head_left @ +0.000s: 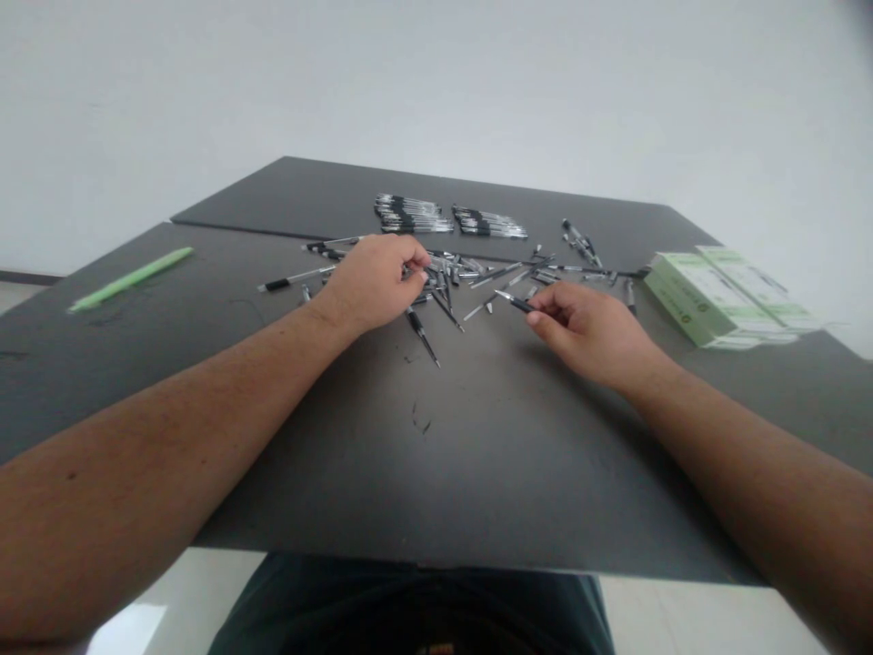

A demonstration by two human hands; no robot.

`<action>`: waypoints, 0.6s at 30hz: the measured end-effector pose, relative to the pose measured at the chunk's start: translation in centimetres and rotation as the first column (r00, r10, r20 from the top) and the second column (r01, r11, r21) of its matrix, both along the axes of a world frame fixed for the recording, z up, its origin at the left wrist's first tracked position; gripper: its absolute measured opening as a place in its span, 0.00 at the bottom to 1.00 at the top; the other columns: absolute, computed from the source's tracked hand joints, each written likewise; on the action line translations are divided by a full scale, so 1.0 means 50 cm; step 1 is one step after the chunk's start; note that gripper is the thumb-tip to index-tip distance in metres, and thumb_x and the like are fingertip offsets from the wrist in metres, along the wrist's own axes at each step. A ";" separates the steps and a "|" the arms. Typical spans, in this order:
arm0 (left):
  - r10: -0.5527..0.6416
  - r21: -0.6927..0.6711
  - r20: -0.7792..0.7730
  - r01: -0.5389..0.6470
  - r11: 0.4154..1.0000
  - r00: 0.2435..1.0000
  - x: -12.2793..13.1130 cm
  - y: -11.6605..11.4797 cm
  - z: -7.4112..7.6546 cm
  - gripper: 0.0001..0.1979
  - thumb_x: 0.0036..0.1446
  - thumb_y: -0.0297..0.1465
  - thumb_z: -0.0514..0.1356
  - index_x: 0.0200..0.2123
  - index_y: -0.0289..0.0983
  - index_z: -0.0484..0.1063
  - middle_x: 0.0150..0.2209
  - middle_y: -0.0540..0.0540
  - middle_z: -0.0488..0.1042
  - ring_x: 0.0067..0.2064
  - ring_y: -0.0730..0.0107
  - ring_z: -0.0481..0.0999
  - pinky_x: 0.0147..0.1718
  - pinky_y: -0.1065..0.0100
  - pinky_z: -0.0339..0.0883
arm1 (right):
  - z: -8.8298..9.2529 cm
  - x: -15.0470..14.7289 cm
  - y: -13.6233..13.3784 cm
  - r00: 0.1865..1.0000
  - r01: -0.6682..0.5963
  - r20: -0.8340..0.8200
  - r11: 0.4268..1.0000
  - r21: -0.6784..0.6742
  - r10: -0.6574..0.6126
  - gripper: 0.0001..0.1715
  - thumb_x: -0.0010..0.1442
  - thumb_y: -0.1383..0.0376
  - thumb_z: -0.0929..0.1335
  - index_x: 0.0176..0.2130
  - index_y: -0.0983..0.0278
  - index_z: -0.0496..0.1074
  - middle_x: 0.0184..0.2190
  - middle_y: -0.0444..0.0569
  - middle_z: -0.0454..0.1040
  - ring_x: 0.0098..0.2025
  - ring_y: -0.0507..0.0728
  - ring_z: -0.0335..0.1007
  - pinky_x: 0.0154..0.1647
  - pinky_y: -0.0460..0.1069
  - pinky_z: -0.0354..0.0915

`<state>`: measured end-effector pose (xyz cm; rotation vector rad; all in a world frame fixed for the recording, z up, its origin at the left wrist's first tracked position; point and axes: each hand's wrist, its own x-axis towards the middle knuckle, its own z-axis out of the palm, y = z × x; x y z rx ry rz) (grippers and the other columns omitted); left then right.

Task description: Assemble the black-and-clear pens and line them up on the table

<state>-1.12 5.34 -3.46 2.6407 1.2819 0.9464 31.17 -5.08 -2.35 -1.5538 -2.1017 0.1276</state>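
Observation:
My right hand (579,329) is closed around a pen (516,302) with a dark grip, its pale pointed tip facing left. Over the left part of a loose heap of pen parts (446,277) is my left hand (378,280), fingers curled toward the heap. Whether those fingers pinch a small part is hidden from me. An uncapped pen (424,338) with a black grip lies just in front of the left hand, tip toward me. Another black-gripped pen (293,279) rests left of that hand.
Two stacks of clear pens with black grips, a left stack (413,215) and a right stack (489,222), lie at the back. Green-and-white boxes (729,296) stand at the right. A light green stick (133,278) lies at the left on the dark table (423,491).

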 end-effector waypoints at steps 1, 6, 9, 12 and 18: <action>-0.036 0.015 -0.056 0.037 0.999 0.998 0.001 0.002 -0.005 0.17 0.66 0.36 0.62 0.53 0.38 0.86 0.52 0.37 0.89 0.55 0.45 0.86 0.63 0.44 0.75 | 0.000 -0.001 0.000 1.000 -0.002 -0.003 1.000 0.000 0.002 0.10 0.68 0.57 0.71 0.41 0.58 0.82 0.32 0.48 0.84 0.33 0.61 0.78 0.35 0.53 0.64; -0.121 -0.011 -0.231 0.122 0.992 0.965 0.009 0.007 -0.027 0.27 0.70 0.43 0.60 0.65 0.36 0.82 0.63 0.32 0.85 0.67 0.39 0.80 0.71 0.41 0.68 | 0.001 -0.005 -0.003 1.000 -0.018 -0.012 1.000 -0.022 0.018 0.08 0.67 0.58 0.71 0.40 0.57 0.82 0.31 0.47 0.84 0.33 0.61 0.78 0.35 0.53 0.64; -0.150 -0.040 -0.285 0.145 0.989 0.947 0.019 0.006 -0.029 0.29 0.73 0.44 0.58 0.68 0.37 0.81 0.65 0.34 0.84 0.68 0.41 0.80 0.72 0.43 0.67 | 0.001 -0.005 -0.002 0.999 -0.031 -0.009 0.999 -0.020 0.031 0.08 0.68 0.58 0.72 0.41 0.57 0.82 0.31 0.47 0.84 0.32 0.60 0.78 0.34 0.53 0.64; -0.161 -0.051 -0.322 0.153 0.987 0.933 0.030 0.004 -0.029 0.29 0.75 0.46 0.56 0.68 0.39 0.82 0.64 0.34 0.85 0.67 0.41 0.80 0.71 0.42 0.68 | -0.002 -0.003 0.000 0.998 -0.059 -0.005 0.998 -0.019 0.059 0.07 0.68 0.59 0.72 0.41 0.58 0.82 0.32 0.47 0.84 0.33 0.60 0.78 0.35 0.53 0.65; -0.190 -0.032 -0.349 0.191 0.981 0.917 0.037 0.003 -0.028 0.27 0.75 0.45 0.55 0.61 0.36 0.86 0.61 0.34 0.86 0.65 0.41 0.81 0.71 0.41 0.69 | -0.001 -0.003 0.001 0.998 -0.055 0.010 0.998 -0.044 0.056 0.09 0.67 0.58 0.71 0.42 0.58 0.82 0.33 0.48 0.84 0.33 0.60 0.77 0.37 0.53 0.65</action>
